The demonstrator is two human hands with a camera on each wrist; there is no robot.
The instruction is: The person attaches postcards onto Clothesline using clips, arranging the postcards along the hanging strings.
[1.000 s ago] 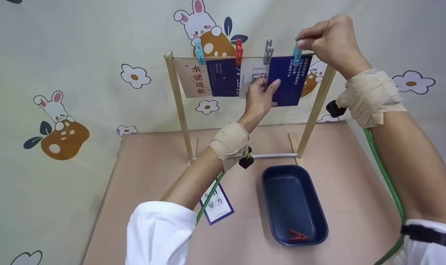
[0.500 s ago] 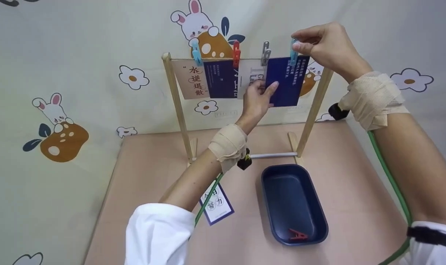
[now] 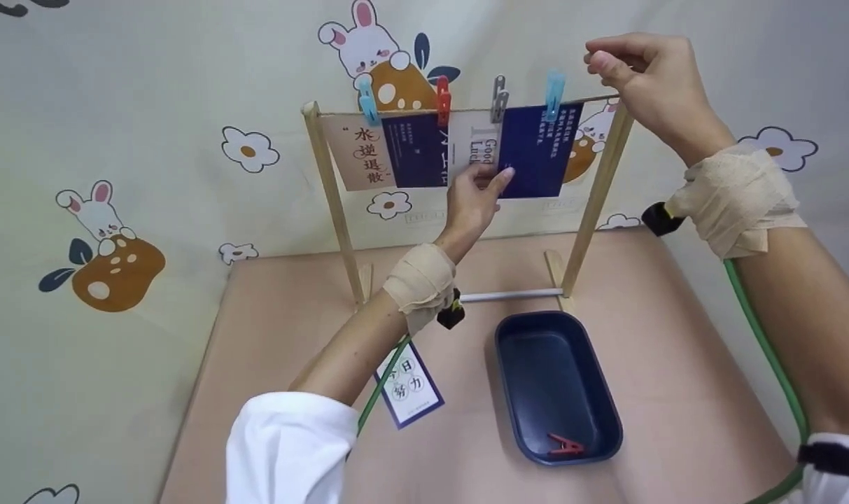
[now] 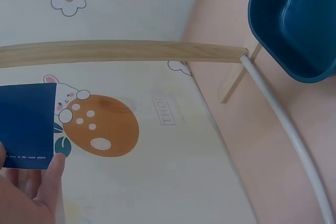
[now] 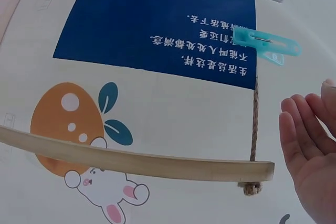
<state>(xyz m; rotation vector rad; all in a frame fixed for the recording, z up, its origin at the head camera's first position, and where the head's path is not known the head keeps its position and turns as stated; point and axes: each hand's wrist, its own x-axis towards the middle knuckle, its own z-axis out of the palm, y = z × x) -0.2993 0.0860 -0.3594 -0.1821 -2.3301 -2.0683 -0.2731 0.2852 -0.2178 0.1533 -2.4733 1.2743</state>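
The dark blue card (image 3: 536,150) hangs in the upper middle of the head view, fixed to the string (image 3: 585,100) of a wooden rack (image 3: 326,182) by a light blue clothespin (image 3: 553,87) at its top edge. The left hand (image 3: 474,196) holds the card's lower left corner, thumb in front and fingers behind: its grip is pinching the card. The right hand (image 3: 648,77), at the upper right of the frame, is clear of the clothespin, its fingers loosely curled and its grip released. Left of the blue card hang a white card (image 3: 474,147), another dark card (image 3: 414,150) and a beige card (image 3: 358,154), under grey (image 3: 497,98), red (image 3: 442,100) and blue pegs. Lower in the frame, on the pink surface (image 3: 291,315), a navy tray (image 3: 557,381) holds a red clothespin (image 3: 563,444); a small card (image 3: 407,383) lies to its left.
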